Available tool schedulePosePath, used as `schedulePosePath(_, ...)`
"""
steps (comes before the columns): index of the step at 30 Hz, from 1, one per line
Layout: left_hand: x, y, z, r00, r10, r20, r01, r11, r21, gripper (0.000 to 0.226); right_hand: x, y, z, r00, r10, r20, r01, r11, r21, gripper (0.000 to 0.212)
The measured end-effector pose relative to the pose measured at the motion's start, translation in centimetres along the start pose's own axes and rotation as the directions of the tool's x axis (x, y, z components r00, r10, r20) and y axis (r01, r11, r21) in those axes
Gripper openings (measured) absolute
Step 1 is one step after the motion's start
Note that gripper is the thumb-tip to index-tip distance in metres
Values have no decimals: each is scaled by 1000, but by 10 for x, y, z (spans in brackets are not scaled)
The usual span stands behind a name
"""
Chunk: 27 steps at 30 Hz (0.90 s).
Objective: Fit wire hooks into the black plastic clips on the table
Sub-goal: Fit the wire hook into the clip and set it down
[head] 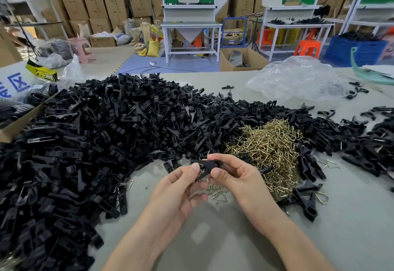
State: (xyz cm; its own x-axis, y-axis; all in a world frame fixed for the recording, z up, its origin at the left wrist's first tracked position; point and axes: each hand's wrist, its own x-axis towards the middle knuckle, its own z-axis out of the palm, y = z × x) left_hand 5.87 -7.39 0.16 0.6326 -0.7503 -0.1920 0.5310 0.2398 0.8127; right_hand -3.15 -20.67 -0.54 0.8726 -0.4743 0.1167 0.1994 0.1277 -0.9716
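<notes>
Head view: left hand (177, 187) and right hand (238, 179) pinch one black clip (207, 165); blue crate (349, 52) holds black parts (358, 35).

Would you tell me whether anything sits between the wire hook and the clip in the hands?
Nothing visible does: the left hand and right hand hold the clip, with the hook against it.

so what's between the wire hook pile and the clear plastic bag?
Head view: a band of loose black clips fills the stretch between the hook pile and the bag.
</notes>
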Motion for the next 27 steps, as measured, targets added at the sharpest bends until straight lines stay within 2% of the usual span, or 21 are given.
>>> schedulePosePath(3,-2,2,-5,985,-83,154,102,987,-124,24,0,0,-4,999,12,44,-13,1000,22,26)
schedulePosePath(9,-3,3,-12,940,-84,331,88,996,3,38,-1,1,-10,996,6,93,-1,999,-45,28)
schedulePosePath(12,-5,3,-13,912,-90,401,118,992,-45,52,0,4,-12,994,12,110,-4,997,-72,29)
schedulePosePath(17,-7,-1,-13,924,-66,378,114,988,-108,56,0,6,-13,990,29,139,-19,997,-71,34)
schedulePosePath(21,-5,-5,-13,938,-33,345,68,993,-92,42,-1,2,-11,990,19,138,-8,997,-78,40)
schedulePosePath(25,-6,-5,-16,930,-43,364,88,990,-107,38,-3,1,-10,987,19,158,-6,996,-86,39)
schedulePosePath(27,-6,-8,-13,949,-54,309,93,989,-113,24,-3,2,-11,987,14,159,-1,997,-78,35)
